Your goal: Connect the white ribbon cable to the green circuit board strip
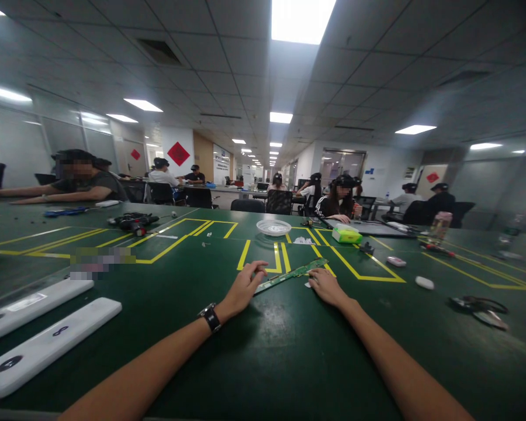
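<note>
A long, narrow green strip (291, 273), which looks like a circuit board, lies slantwise on the green table (263, 351), its right end farther away. My left hand (245, 283), with a black watch on the wrist, is beside the strip's near left end, fingers curved and apart. Close to the strip's right part is my right hand (326, 285), its fingers bent down toward the table; whether they pinch anything is too small to tell. A small white piece (307, 285) shows by the right fingertips.
Beyond my hands stands a white round basket (273, 227). Two long white cases (52, 345) lie at the left. A green tissue pack (347, 234), a white case (424, 283) and cables (480, 310) are at the right. Yellow tape marks the table. Other people sit around.
</note>
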